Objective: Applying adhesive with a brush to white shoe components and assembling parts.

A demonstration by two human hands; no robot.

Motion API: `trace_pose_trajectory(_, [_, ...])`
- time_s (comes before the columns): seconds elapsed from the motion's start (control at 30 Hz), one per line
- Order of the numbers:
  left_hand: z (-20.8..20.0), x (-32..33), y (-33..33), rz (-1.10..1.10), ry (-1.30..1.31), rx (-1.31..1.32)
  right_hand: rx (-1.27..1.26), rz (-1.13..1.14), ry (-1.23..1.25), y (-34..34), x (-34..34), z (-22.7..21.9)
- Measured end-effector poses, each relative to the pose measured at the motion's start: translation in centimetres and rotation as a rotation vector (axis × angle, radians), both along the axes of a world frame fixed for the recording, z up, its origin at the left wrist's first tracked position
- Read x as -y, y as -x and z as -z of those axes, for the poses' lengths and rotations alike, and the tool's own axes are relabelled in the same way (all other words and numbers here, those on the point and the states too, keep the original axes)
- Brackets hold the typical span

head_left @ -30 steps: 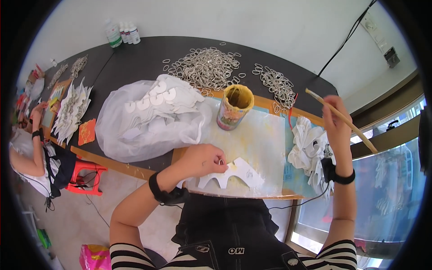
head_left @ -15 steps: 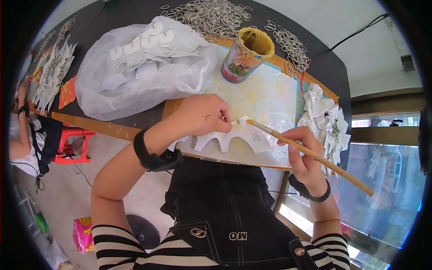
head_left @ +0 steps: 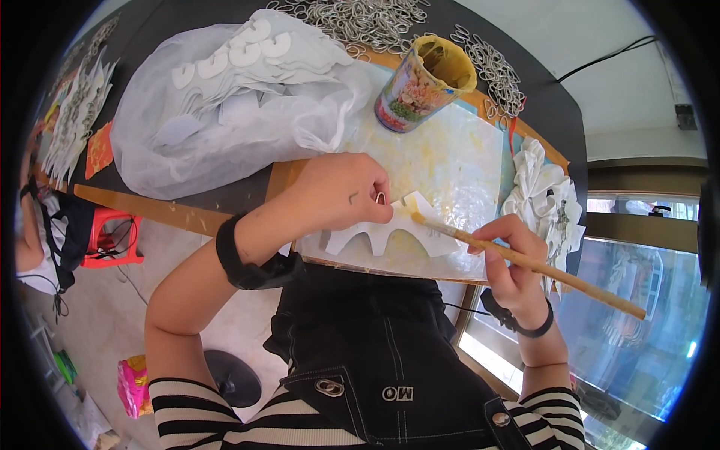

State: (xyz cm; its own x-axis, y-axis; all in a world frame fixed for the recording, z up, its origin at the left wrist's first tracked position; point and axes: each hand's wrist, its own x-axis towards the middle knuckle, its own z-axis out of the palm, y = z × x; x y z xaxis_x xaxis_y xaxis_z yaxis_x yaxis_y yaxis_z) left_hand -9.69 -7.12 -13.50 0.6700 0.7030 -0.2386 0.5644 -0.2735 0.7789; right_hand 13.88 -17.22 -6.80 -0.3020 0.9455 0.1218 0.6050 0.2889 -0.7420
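My left hand (head_left: 346, 191) is closed, pinching a small oval metal ring (head_left: 381, 198) between thumb and fingers. Beneath and beside it, a white cut-out piece (head_left: 356, 236) with a scalloped near edge lies on a board. In my closed right hand (head_left: 513, 256) is a paintbrush (head_left: 559, 277) with a long wooden handle, slanting down to the right. Its yellowish bristles touch the right part of the white piece, near a slit tab. Behind the piece stands a printed paper cup (head_left: 415, 96), its rim coated with yellow glue-like stuff. My left fingers hide part of the ring.
A translucent plastic bag (head_left: 161, 154) holds stacked white cut-outs (head_left: 259, 67) at the left. Metal rings (head_left: 360, 19) are heaped at the back, with more (head_left: 491, 67) to the right. White pieces (head_left: 536, 191) lie bunched at the right edge. A red stool (head_left: 112, 244) stands beside another person at far left.
The brush tip has moved nearer to me and slightly right over the white piece. My left hand keeps its pinch on the ring. The whole view has shifted slightly.
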Motion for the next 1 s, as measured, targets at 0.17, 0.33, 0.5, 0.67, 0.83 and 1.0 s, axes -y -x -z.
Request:
trace_pose_trajectory(0.17, [0.0, 0.0, -0.1, 0.008, 0.002, 0.007, 0.040, 0.048, -0.093, 1.0, -0.8, 0.6])
trace_pose_trajectory(0.33, [0.1, 0.1, 0.0, -0.003, -0.018, 0.036, 0.001, -0.026, 0.025, 0.2, -0.4, 0.3])
trace_pose_trajectory(0.5, [0.0, 0.1, 0.0, -0.006, 0.018, 0.034, -0.206, 0.068, -0.014, 0.2, -1.4, 0.8])
trace_pose_trajectory(0.67, [0.2, 0.2, 0.1, -0.012, -0.019, 0.054, -0.097, 0.071, 0.011, 0.7, -1.5, 0.9])
trace_pose_trajectory(0.83, [-0.1, 0.1, 0.0, -0.003, -0.020, 0.032, -0.255, 0.155, 0.172, 0.6, -1.9, 0.9])
trace_pose_trajectory(1.0, [0.2, 0.2, 0.3, 0.006, 0.007, 0.048, -0.554, 0.312, 0.529, -0.1, -4.2, 1.9])
